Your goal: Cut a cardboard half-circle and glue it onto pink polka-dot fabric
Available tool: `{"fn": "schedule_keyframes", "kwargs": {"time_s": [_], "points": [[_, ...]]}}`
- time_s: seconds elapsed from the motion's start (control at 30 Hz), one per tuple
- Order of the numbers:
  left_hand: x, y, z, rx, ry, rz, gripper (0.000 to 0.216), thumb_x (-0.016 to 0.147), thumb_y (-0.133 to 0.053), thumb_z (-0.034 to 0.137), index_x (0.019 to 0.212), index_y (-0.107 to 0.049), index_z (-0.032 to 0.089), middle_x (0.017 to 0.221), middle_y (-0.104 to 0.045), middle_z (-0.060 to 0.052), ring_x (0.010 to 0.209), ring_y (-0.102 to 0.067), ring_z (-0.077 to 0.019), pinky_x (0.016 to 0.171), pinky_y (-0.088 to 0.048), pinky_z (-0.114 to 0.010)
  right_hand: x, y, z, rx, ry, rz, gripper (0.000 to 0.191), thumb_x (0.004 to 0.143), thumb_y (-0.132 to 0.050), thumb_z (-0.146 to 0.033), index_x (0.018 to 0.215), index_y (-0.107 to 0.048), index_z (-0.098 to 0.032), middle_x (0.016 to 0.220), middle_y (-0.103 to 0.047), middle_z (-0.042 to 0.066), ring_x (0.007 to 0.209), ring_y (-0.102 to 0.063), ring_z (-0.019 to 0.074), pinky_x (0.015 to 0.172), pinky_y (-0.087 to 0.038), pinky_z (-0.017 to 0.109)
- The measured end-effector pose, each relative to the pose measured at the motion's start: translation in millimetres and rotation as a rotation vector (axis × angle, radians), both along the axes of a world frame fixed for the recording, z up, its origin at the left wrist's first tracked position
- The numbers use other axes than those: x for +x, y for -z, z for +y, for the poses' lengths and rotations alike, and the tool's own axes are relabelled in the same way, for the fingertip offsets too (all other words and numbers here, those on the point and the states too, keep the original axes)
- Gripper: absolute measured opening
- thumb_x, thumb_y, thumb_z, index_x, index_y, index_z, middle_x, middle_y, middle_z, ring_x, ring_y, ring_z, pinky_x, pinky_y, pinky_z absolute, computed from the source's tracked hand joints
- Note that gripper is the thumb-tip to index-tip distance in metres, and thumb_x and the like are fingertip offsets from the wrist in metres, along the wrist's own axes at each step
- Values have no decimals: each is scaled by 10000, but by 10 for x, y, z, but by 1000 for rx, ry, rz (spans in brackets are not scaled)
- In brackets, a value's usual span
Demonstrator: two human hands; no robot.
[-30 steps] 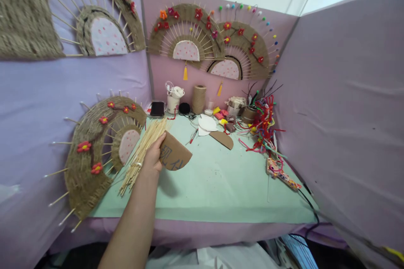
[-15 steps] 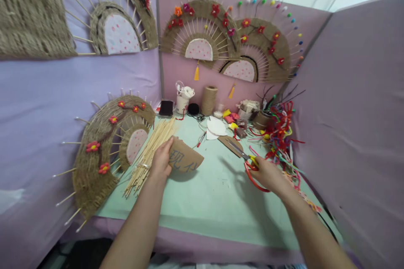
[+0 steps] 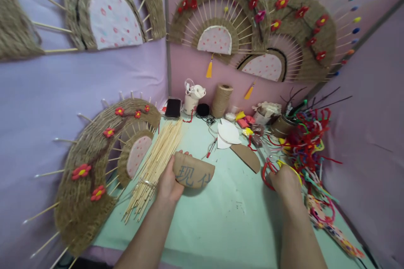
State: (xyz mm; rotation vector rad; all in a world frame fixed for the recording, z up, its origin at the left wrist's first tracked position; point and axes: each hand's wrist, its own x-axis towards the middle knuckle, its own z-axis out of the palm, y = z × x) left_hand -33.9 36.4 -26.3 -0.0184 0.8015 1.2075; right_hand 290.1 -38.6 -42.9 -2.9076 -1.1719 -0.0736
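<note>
Left hand was clamped on the cardboard piece, just right of the stick bundle. Grip sat on the piece's near-bundle end: fingertips showed over the upper edge from behind, rest of the hand at the side and below. Blue writing faced the wearer; most of the lower curved edge was free. The piece looked lifted clear of the tabletop, a shadow under it.

Right hand was curled round the handles of the scissors, well right of the bundle. Red loop showed on one side of the fist, yellow on the other. Blades pointed away from the wearer, toward the clutter (too blurred to tell if they were apart or together). Which fingers were in which loop: couldn't tell.

Between bundle and scissors, a second cardboard half-disc lay flat, nearer the scissors, with white paper pieces just beside it.

Handling, as judged: left grip was sensible, end-held, long edge free; fingers behind the board wanted keeping back from any blade line. Scissors wanted lifting clear of the pipe cleaners on the bundle's far right, tips kept off the left wrist, board held firm without bending.
</note>
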Motion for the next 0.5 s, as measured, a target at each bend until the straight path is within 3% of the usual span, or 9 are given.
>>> {"fn": "schedule_keyframes", "kwargs": {"time_s": [0.2, 0.3, 0.4, 0.5], "points": [[95, 11, -33, -76, 96, -34, 230, 969, -480, 282, 1012, -668, 157, 1013, -722, -96, 871, -713, -188, 756, -589, -313, 37, 127, 36, -24, 32, -49, 335, 851, -531, -292, 981, -689, -27, 913, -687, 241, 865, -666, 311, 678, -442, 334], [131, 13, -47, -101, 137, -17, 227, 966, -488, 282, 1031, -665, 154, 1040, -716, -108, 883, -710, -190, 754, -587, -311, -21, 113, 52, 141, 68, -182, 440, 838, -569, -404, 1041, -663, -25, 990, -650, 258, 935, -618, 359, 709, -431, 374], [142, 8, -71, -80, 192, -25, 222, 964, -489, 280, 1022, -663, 154, 1033, -715, -107, 897, -706, -189, 770, -582, -315, -123, 91, 118, 334, -27, -210, 433, 859, -552, -404, 1121, -616, -66, 1046, -637, 224, 999, -574, 345, 780, -409, 387], [132, -9, -96, -69, 228, -24, 219, 966, -483, 276, 1009, -660, 154, 1012, -717, -102, 887, -704, -189, 770, -577, -319, -267, 83, 256, 270, -157, -48, 440, 888, -533, -422, 1182, -574, -97, 1078, -644, 194, 1055, -554, 323, 851, -382, 391]]}}
